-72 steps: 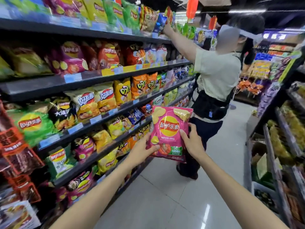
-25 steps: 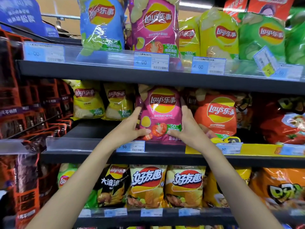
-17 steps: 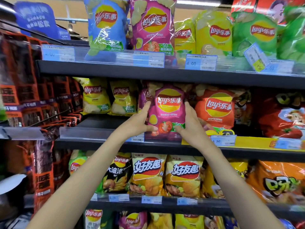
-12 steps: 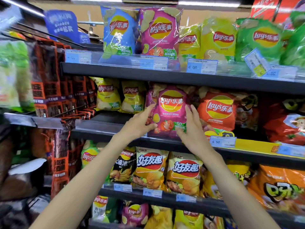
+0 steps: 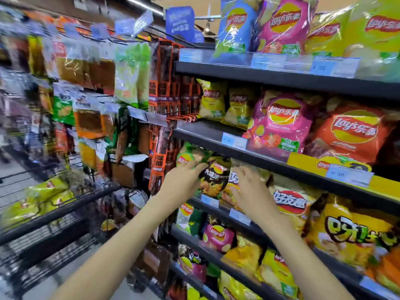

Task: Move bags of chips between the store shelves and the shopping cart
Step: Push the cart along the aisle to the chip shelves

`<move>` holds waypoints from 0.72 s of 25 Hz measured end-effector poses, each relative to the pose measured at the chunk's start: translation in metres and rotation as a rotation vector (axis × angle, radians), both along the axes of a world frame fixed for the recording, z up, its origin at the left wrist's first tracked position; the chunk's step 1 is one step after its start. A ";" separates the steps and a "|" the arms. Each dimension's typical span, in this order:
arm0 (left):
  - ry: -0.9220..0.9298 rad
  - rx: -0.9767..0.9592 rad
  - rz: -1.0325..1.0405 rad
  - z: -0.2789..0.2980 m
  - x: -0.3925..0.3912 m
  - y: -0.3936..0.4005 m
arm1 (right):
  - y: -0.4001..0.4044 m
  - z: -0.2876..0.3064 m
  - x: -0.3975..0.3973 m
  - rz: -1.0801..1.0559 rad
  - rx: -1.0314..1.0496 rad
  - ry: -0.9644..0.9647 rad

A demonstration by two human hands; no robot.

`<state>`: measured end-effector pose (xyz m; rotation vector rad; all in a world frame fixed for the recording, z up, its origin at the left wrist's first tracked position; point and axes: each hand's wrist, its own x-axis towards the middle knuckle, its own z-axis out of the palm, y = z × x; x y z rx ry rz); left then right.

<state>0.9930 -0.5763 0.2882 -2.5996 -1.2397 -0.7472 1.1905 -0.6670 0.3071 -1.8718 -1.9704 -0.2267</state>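
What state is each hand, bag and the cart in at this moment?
Left hand: fingers on the black chip bag, grip unclear.
Right hand: fingers spread over the bag beside it, grip unclear.
Black chip bag: upright on its shelf, between the hands.
Pink tomato bag: upright on the shelf above, untouched.
Shopping cart: at left, holding yellow bags.

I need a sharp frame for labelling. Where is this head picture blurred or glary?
Head view: the left side smears with motion blur, so the shopping cart and hanging packets are soft; the pink chip bag reads fairly sharp; glare streaks the top-shelf bags; both hands, left hand and right hand, look slightly soft.
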 end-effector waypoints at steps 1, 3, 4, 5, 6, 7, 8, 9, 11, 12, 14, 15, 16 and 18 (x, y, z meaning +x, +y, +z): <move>0.018 -0.022 0.051 -0.006 -0.016 -0.007 | 0.002 -0.008 -0.015 0.041 -0.022 -0.013; 0.046 -0.046 0.160 -0.014 -0.054 -0.024 | 0.007 -0.019 -0.049 0.136 -0.054 -0.044; 0.047 -0.043 0.203 -0.019 -0.077 -0.032 | 0.011 -0.023 -0.069 0.186 -0.067 -0.054; 0.043 -0.051 0.248 -0.025 -0.102 -0.040 | 0.014 -0.027 -0.091 0.236 -0.080 -0.060; 0.046 -0.070 0.301 -0.031 -0.128 -0.050 | 0.018 -0.031 -0.115 0.291 -0.092 -0.066; 0.048 -0.086 0.359 -0.036 -0.155 -0.058 | 0.022 -0.034 -0.140 0.352 -0.099 -0.081; 0.045 -0.095 0.416 -0.040 -0.182 -0.067 | 0.027 -0.037 -0.167 0.416 -0.108 -0.097; 0.036 -0.106 0.465 -0.043 -0.205 -0.074 | 0.031 -0.040 -0.192 0.474 -0.117 -0.100; 0.020 -0.142 0.583 -0.049 -0.255 -0.090 | 0.038 -0.043 -0.246 0.581 -0.135 -0.093; 0.009 -0.157 0.646 -0.052 -0.282 -0.100 | 0.040 -0.046 -0.276 0.630 -0.137 -0.095; -0.014 -0.168 0.765 -0.058 -0.338 -0.122 | 0.039 -0.051 -0.341 0.733 -0.120 -0.106; -0.029 -0.183 0.816 -0.061 -0.366 -0.134 | 0.036 -0.053 -0.373 0.781 -0.116 -0.114; -0.048 -0.200 0.863 -0.063 -0.395 -0.146 | 0.033 -0.056 -0.406 0.825 -0.120 -0.123; -0.069 -0.222 0.939 -0.062 -0.442 -0.168 | 0.025 -0.060 -0.462 0.897 -0.125 -0.113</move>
